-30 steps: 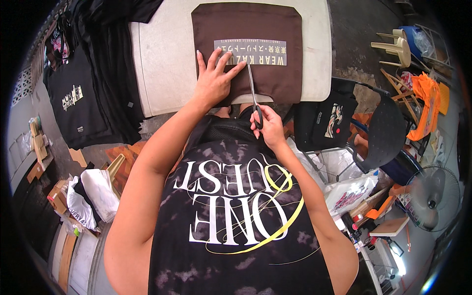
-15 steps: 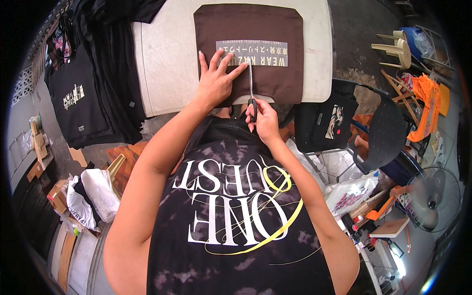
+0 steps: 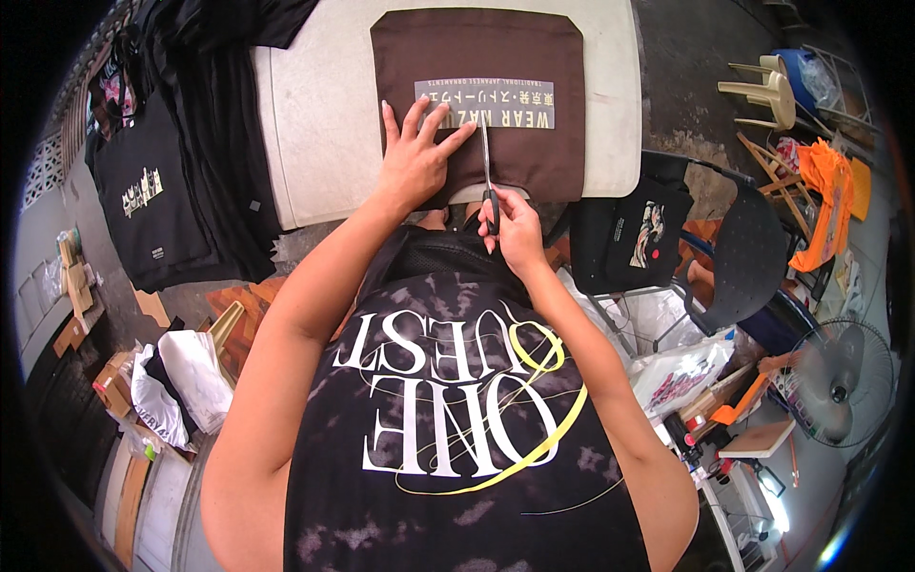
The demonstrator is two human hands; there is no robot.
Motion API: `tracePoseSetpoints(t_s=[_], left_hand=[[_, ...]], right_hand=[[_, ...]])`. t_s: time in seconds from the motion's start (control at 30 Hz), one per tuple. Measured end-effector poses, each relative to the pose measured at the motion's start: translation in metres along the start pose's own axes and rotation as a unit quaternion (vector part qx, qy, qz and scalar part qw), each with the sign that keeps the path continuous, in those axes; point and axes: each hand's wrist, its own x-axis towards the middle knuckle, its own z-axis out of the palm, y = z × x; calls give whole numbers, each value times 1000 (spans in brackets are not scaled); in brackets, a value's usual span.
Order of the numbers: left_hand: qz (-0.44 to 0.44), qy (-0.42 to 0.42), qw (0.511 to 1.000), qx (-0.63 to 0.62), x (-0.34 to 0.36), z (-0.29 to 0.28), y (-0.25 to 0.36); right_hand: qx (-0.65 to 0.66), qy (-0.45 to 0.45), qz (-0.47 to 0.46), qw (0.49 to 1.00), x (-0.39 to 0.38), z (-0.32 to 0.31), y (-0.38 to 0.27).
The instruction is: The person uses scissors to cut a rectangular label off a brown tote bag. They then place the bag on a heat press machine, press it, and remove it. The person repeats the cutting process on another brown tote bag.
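Note:
A brown fabric piece (image 3: 477, 43), perhaps a bag, lies flat on a pale table (image 3: 315, 114). On it sits a rectangular strip of transfer film (image 3: 530, 93) with pale lettering. My left hand (image 3: 416, 160) rests palm down, fingers spread, with its fingertips on the film's left part and the cloth. Black-handled scissors (image 3: 489, 170) are gripped in my right hand (image 3: 516, 232) at the table's near edge. Their metal blades point away from me and look nearly closed, the tip at the film's lower edge. Whether the tip touches or lifts the film, I cannot tell.
Black printed garments (image 3: 157, 200) hang over the table's left side. At right, a black chair (image 3: 739, 253) carries a black printed cloth (image 3: 634, 234). Farther right are a standing fan (image 3: 839, 391), an orange cloth (image 3: 822, 200) and a beige plastic chair (image 3: 765, 95).
Both hands keep nearly the same place and grip. The scissors still point at the film's lower edge. The whole view has shifted very slightly.

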Motion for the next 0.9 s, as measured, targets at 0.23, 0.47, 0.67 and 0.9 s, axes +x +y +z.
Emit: tracePoseSetpoints(t_s=[0.23,0.47,0.67,0.9], left_hand=[[-7,-8,1000,-3,2,-3,4],[23,-27,999,-19,14,-2,7],[-82,60,991,-91,-13,-12,-36],[-34,42,994,-100,-25,-19,-51]], right_hand=[[44,-12,0,999,-34,-25,5],[40,-10,0,999,-21,-23,4],[-43,-5,-24,999,-34,-28,6],[46,-132,58,988,-21,1,-1]])
